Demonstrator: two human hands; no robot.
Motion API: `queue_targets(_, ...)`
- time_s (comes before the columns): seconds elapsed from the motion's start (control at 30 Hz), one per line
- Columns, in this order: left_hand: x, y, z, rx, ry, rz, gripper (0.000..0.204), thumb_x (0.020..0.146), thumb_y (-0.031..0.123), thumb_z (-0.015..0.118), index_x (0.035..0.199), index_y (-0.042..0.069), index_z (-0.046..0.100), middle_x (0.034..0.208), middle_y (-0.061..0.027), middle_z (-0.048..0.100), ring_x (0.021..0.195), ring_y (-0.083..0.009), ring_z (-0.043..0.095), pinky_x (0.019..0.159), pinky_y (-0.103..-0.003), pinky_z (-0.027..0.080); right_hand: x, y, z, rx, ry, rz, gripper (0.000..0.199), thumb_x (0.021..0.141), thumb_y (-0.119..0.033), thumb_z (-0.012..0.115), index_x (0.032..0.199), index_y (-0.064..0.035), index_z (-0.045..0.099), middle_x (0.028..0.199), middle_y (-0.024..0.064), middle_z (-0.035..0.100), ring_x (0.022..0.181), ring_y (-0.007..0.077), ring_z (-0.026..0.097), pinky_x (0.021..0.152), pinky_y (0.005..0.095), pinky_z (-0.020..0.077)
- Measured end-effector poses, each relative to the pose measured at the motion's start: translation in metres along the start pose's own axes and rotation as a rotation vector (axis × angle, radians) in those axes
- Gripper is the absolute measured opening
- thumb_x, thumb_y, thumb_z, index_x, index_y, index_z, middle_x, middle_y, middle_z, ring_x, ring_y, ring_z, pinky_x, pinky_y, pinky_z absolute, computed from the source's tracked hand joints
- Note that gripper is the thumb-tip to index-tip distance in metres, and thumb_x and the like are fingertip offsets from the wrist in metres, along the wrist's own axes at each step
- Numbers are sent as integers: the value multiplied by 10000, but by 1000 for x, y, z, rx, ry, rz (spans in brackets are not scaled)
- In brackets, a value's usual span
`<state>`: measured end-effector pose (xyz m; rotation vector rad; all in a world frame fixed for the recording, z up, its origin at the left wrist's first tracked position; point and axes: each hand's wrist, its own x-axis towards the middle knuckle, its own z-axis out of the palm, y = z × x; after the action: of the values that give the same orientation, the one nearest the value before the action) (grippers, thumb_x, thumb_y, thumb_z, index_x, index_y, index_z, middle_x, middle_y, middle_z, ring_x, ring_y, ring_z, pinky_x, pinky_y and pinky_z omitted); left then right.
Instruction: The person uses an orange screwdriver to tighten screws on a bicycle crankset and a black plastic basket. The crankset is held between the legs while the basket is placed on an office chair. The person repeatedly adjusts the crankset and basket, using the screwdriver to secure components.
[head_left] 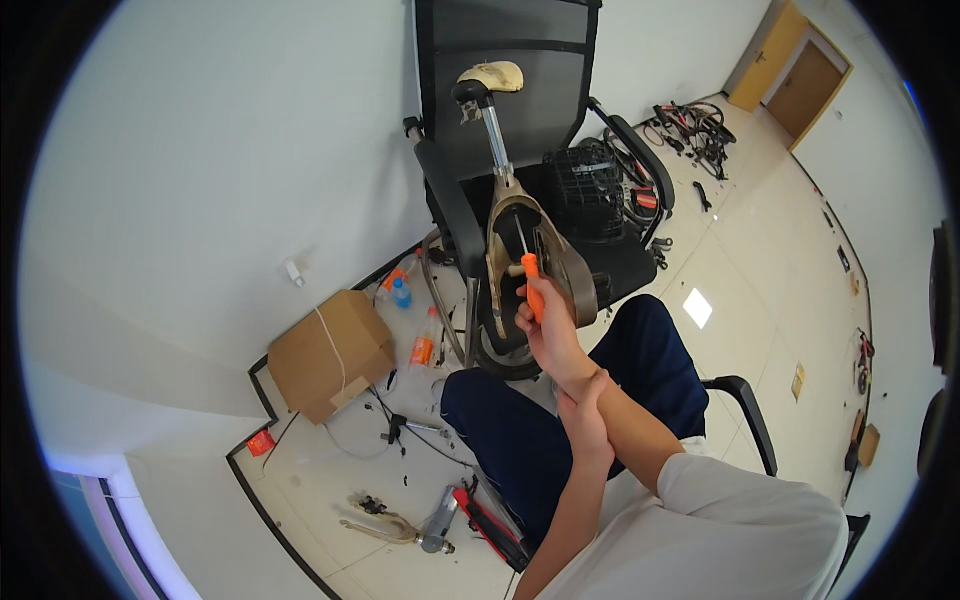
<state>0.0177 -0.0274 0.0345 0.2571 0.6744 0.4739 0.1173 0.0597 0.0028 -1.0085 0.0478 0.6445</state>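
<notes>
My right hand (548,325) is closed round the orange handle of a screwdriver (532,270). Its thin metal shaft points up into the hollow of a beige bicycle frame (502,270), but whether the tip touches anything is too small to tell. My left hand (585,415) is wrapped round my right forearm, just below the wrist. The frame leans on the seat of a black office chair (508,120), and a silver seat post (495,135) with a worn cream saddle (492,77) rises from it. Part of the frame is hidden behind my right hand.
A black wire basket (588,190) sits on the chair. To the left on the floor are a cardboard box (330,355), an orange-labelled bottle (425,340) and a fork-like metal part (400,530). Bicycle parts (700,135) lie piled at the far right.
</notes>
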Motion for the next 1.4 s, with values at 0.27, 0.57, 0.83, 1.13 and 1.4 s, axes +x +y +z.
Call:
queue_targets(0.27, 1, -4, -5, 45, 24, 8, 386, 832, 153, 671, 1164, 13, 532, 1024, -56, 586, 932, -167, 582, 826, -299, 465, 1, 0, 6, -140, 60, 73, 423, 953, -277, 566, 1248, -47, 368, 1154, 148, 637, 615, 128, 563, 474, 229, 408)
queue_targets(0.57, 5, -4, -5, 23, 3, 23, 436, 830, 134, 681, 1210, 11, 506, 1076, -69, 585, 963, -176, 587, 849, -300, 467, 8, -3, 3, -84, -10, 114, 326, 992, -370, 506, 1052, -49, 507, 962, 87, 619, 586, 98, 505, 473, 217, 391)
queue_targets(0.83, 7, -6, -9, 36, -9, 69, 450, 851, 132, 651, 1248, 6, 482, 1113, -79, 577, 998, -180, 586, 864, -312, 473, 23, 0, -10, 595, -276, 410, 271, 1014, -313, 487, 1073, -49, 498, 911, 62, 567, 541, 63, 428, 391, 162, 286)
queue_targets(1.13, 7, -8, -7, -27, -8, -16, 437, 842, 164, 639, 1228, 17, 495, 1072, -67, 586, 969, -185, 588, 844, -310, 471, -1, -15, 15, -6, -203, 161, 303, 860, -59, 638, 1114, -49, 473, 937, 76, 558, 603, 100, 495, 406, 203, 316)
queue_targets(1.4, 8, -10, -10, -96, -42, -52, 417, 827, 171, 619, 1198, 21, 504, 989, -86, 591, 904, -219, 597, 834, -336, 484, 0, -16, 13, -375, -332, -67, 304, 866, -49, 645, 1130, -35, 493, 834, 36, 526, 510, 63, 466, 387, 198, 303)
